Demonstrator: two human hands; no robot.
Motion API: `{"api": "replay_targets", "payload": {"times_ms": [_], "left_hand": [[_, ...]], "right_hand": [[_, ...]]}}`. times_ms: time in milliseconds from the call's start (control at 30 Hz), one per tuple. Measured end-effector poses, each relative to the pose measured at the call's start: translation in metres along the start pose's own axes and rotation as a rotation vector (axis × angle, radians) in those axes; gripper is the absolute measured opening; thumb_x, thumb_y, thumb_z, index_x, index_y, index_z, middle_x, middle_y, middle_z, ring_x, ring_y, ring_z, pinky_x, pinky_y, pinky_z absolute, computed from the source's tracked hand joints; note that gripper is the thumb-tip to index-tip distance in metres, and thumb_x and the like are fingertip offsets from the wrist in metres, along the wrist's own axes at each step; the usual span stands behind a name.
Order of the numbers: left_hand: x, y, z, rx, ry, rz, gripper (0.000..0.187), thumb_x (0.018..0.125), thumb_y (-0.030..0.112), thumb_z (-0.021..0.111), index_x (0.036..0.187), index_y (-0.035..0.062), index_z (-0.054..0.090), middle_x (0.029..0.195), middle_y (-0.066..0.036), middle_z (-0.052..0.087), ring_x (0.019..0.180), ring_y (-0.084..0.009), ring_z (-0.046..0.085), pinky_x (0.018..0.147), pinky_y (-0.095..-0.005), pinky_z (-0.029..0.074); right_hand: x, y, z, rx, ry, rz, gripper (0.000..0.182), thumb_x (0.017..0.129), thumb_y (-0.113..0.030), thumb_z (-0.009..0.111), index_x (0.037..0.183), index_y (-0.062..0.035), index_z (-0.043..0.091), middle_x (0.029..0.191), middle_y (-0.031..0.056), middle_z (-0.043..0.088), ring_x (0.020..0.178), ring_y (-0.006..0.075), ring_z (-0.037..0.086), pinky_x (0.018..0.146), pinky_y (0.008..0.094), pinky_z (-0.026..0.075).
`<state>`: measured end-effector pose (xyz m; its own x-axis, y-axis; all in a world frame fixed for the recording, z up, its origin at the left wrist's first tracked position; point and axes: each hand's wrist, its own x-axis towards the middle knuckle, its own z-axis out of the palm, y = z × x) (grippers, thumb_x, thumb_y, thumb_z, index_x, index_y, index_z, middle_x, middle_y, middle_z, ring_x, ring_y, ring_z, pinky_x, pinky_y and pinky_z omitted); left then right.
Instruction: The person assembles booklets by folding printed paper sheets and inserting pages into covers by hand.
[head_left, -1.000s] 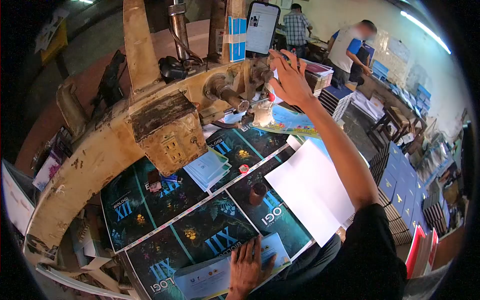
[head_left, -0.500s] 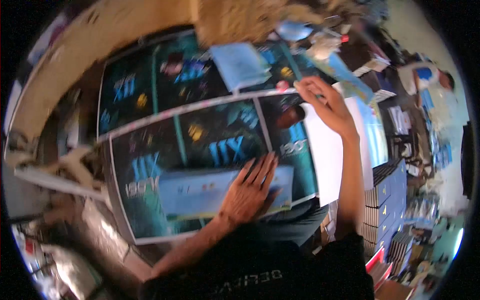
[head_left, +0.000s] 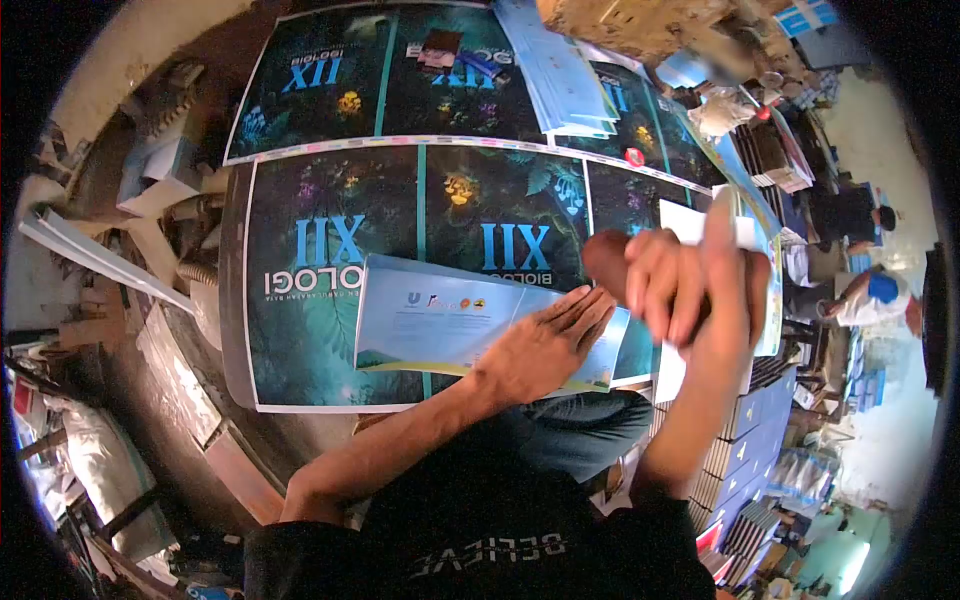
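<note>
My left hand (head_left: 540,350) lies flat, fingers stretched out, on a light-blue printed sheet (head_left: 430,325) that looks folded. That sheet rests on large dark printed cover sheets (head_left: 330,190) marked "BIOLOGI XII". My right hand (head_left: 690,290) is raised to the right, blurred, with its fingers curled. Whatever it may hold is too smeared to make out. Close beside its fingers, a dark brown rounded object (head_left: 604,256) is seen over the covers. White paper (head_left: 680,218) lies partly hidden behind the right hand.
A stack of light-blue sheets (head_left: 560,85) lies at the far side of the table. A small dark-and-pink item (head_left: 439,50) and a red round piece (head_left: 634,157) lie on the covers. Dark-blue book stacks (head_left: 745,435) stand at right. Other people (head_left: 875,295) are farther right.
My right hand has come down and nearer the camera, its fingers now curled. My left hand is still flat on the light-blue sheet. The whole view has shifted.
</note>
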<state>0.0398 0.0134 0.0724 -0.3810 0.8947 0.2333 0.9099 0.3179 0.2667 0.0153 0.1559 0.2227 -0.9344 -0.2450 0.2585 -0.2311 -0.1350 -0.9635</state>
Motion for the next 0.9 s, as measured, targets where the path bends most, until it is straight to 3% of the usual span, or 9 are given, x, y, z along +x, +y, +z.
{"api": "replay_targets", "payload": {"times_ms": [67,133,267,367,467,633,767,833,900], "left_hand": [[-0.006,0.008,0.035,-0.064,0.025,-0.023,0.054,0.100,0.021,0.046,0.148,-0.0029,0.047,0.159,-0.018,0.042,0.149,-0.0285,0.037,0.126,-0.0395,0.027],[-0.001,0.011,0.056,-0.135,0.225,-0.116,0.049,0.098,0.021,0.049,0.143,0.0015,0.054,0.152,-0.017,0.049,0.143,-0.0281,0.044,0.120,-0.0382,0.033],[0.005,0.005,0.047,-0.584,0.350,-0.169,0.037,0.094,0.015,0.051,0.126,0.0005,0.063,0.134,-0.019,0.061,0.133,-0.0274,0.054,0.111,-0.0393,0.043],[0.005,-0.004,0.039,-0.801,0.406,-0.211,0.029,0.090,0.007,0.052,0.114,-0.0019,0.065,0.116,-0.020,0.067,0.123,-0.0295,0.061,0.106,-0.0434,0.046],[0.003,-0.006,0.039,-0.548,0.355,-0.145,0.024,0.086,0.003,0.056,0.107,-0.0038,0.065,0.110,-0.018,0.067,0.109,-0.0287,0.065,0.088,-0.0387,0.054],[0.006,-0.007,0.029,-0.542,0.595,-0.129,0.031,0.095,0.010,0.053,0.122,-0.0033,0.058,0.131,-0.017,0.060,0.120,-0.0336,0.059,0.102,-0.0456,0.046],[-0.005,-0.005,0.016,-0.486,0.725,-0.117,0.036,0.100,0.015,0.052,0.131,-0.0045,0.054,0.137,-0.021,0.059,0.121,-0.0376,0.060,0.103,-0.0480,0.048],[-0.027,-0.015,0.010,-0.482,0.099,-0.299,0.035,0.100,0.016,0.053,0.128,-0.0043,0.056,0.127,-0.024,0.064,0.116,-0.0395,0.063,0.102,-0.0487,0.049],[-0.035,-0.026,0.020,-0.587,0.169,-0.278,0.035,0.099,0.017,0.054,0.127,-0.0025,0.058,0.122,-0.023,0.066,0.115,-0.0393,0.063,0.104,-0.0488,0.047]], "right_hand": [[-0.004,-0.006,0.050,-0.331,0.142,0.344,0.036,0.107,-0.035,0.054,0.097,-0.0066,0.073,0.050,0.0046,0.055,0.046,0.0197,0.055,0.058,0.0349,0.047],[0.006,0.032,0.068,-0.662,0.192,0.342,0.027,0.107,-0.027,0.055,0.116,-0.0131,0.076,0.048,0.0050,0.055,0.042,0.0170,0.055,0.049,0.0330,0.045],[0.003,0.078,0.059,-0.613,0.183,0.352,0.028,0.106,-0.028,0.056,0.126,-0.0205,0.074,0.050,0.0090,0.057,0.041,0.0177,0.055,0.047,0.0335,0.045],[0.007,0.090,0.059,-1.017,0.278,0.158,0.035,0.106,-0.034,0.057,0.109,-0.0069,0.079,0.048,0.0113,0.054,0.042,0.0195,0.056,0.048,0.0343,0.046],[0.023,0.028,0.065,-0.361,0.224,0.437,0.065,0.105,-0.040,0.060,0.053,-0.0012,0.054,0.048,0.0097,0.053,0.040,0.0184,0.054,0.047,0.0336,0.046],[0.036,0.070,0.098,-0.915,0.147,0.449,0.072,0.108,-0.049,0.048,0.058,0.0013,0.064,0.049,0.0114,0.059,0.045,0.0216,0.064,0.050,0.0366,0.051],[0.054,0.076,0.093,-0.703,0.069,0.493,0.076,0.107,-0.051,0.049,0.052,0.0004,0.063,0.048,0.0109,0.059,0.046,0.0232,0.064,0.053,0.0381,0.052],[0.052,0.076,0.095,-0.728,0.062,0.509,0.076,0.107,-0.050,0.050,0.052,0.0003,0.063,0.047,0.0106,0.059,0.045,0.0225,0.064,0.054,0.0376,0.052],[0.049,0.075,0.102,-0.756,0.139,0.527,0.074,0.106,-0.049,0.053,0.051,0.0001,0.062,0.047,0.0108,0.059,0.045,0.0218,0.063,0.054,0.0353,0.052]]}}
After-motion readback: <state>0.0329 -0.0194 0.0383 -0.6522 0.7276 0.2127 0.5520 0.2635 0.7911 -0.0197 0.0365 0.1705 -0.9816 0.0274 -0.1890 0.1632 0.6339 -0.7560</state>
